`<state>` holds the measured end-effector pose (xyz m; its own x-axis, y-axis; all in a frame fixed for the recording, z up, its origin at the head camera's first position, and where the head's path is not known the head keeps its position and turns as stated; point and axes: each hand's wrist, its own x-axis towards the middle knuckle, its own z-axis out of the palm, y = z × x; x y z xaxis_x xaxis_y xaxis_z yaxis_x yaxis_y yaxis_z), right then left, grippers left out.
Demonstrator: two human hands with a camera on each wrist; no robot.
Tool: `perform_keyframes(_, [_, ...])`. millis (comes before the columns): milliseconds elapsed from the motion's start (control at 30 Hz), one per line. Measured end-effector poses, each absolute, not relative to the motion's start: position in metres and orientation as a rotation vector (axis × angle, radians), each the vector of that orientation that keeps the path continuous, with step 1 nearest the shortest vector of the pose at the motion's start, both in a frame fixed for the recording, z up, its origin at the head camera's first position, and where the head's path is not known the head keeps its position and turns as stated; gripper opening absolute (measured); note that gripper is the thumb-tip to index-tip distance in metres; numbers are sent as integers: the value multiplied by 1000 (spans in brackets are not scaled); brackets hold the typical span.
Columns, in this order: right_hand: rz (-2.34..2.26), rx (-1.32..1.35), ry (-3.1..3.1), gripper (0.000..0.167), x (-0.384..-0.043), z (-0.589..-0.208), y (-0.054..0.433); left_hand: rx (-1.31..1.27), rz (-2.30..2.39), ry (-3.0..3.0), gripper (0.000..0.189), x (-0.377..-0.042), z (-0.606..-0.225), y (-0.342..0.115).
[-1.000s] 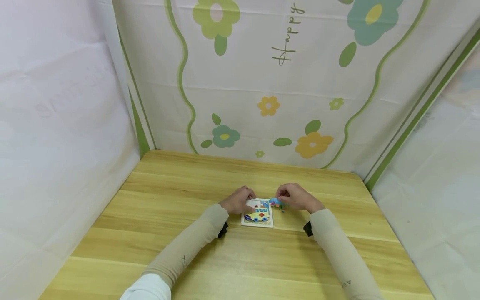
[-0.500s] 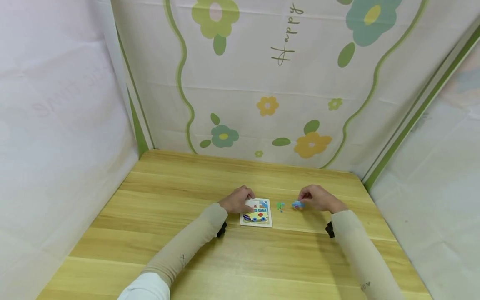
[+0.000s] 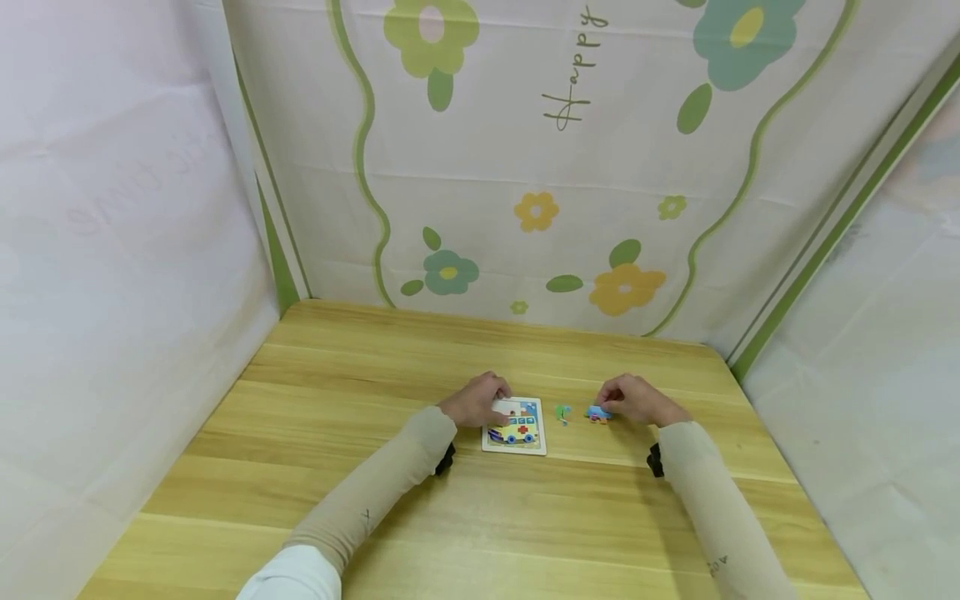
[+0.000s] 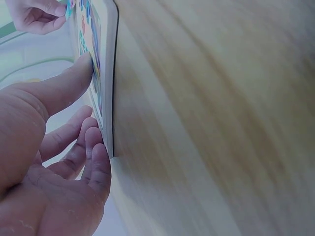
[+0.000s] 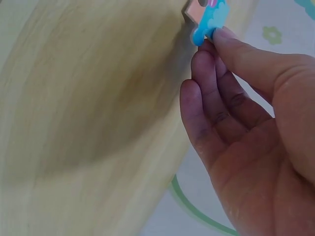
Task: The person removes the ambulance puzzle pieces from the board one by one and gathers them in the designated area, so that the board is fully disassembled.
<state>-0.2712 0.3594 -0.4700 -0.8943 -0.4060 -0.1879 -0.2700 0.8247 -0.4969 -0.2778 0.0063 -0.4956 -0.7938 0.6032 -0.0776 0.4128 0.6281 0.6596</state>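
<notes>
A square jigsaw puzzle point(image 3: 522, 433) with a white frame and a yellow ambulance picture lies on the table. My left hand point(image 3: 474, 402) holds its left side, thumb on the picture and the other fingertips by the frame's edge. In the left wrist view the thumb point(image 4: 74, 81) presses the picture face. To the right, my right hand point(image 3: 633, 398) pinches a blue puzzle piece point(image 3: 597, 412) between thumb and fingers. The right wrist view shows that piece point(image 5: 215, 17) with pink and orange parts, close to the tabletop. A small green piece point(image 3: 562, 413) lies between puzzle and right hand.
The wooden table point(image 3: 480, 517) has light yellow planks. A white cloth with printed flowers point(image 3: 626, 289) hangs behind its far edge, and pale cloth walls stand at left and right.
My right hand has moved right, away from the puzzle's edge, carrying the blue piece, then slightly lowered it. The green piece now shows uncovered. My left hand has stayed on the puzzle.
</notes>
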Motion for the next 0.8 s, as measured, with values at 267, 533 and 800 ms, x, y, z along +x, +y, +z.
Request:
perform_keyframes(267, [-670, -515, 2735, 10, -275, -477, 359, 817, 913, 2574, 45, -278, -497, 6])
perform_keyframes(533, [-673, -521, 2736, 10, -275, -479, 359, 823, 913, 2565, 45, -276, -494, 5])
perform_keyframes(800, [-656, -477, 2734, 9, -273, -471, 356, 832, 910, 2567, 44, -276, -494, 4])
